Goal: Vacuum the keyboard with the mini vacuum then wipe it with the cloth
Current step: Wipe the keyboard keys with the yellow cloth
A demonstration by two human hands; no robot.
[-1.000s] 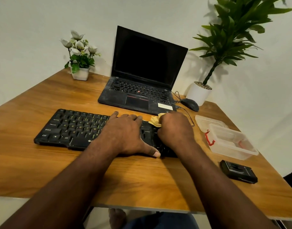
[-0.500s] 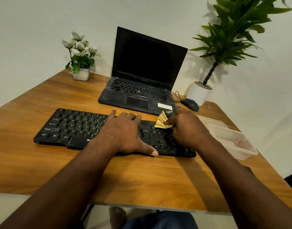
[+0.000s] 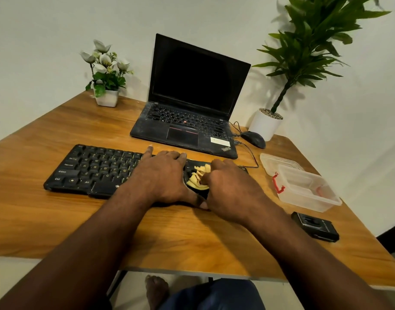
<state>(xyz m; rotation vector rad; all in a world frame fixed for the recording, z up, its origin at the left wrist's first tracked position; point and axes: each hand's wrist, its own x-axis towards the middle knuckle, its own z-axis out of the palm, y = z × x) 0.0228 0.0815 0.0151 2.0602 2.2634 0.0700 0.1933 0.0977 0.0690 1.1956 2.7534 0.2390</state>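
Observation:
A black keyboard (image 3: 95, 170) lies across the wooden desk (image 3: 57, 220) in front of me. My left hand (image 3: 163, 177) rests flat on its middle, fingers straight, thumb along the front edge. My right hand (image 3: 230, 189) grips a crumpled yellow cloth (image 3: 198, 177) and presses it onto the keys of the right half, just beside my left hand. The keyboard's right end is hidden under my right hand. A small black device, probably the mini vacuum (image 3: 315, 227), lies on the desk near the right edge, away from both hands.
An open black laptop (image 3: 189, 121) stands behind the keyboard, with a black mouse (image 3: 253, 139) and its cable to the right. A clear plastic box (image 3: 308, 191) with its lid (image 3: 279, 163) sits at the right. A flower pot (image 3: 106, 97) and a potted plant (image 3: 268, 124) stand at the back.
My right hand has swept the cloth from the keyboard's far right end back leftward and toward me, close to my left hand. My left hand has stayed in place.

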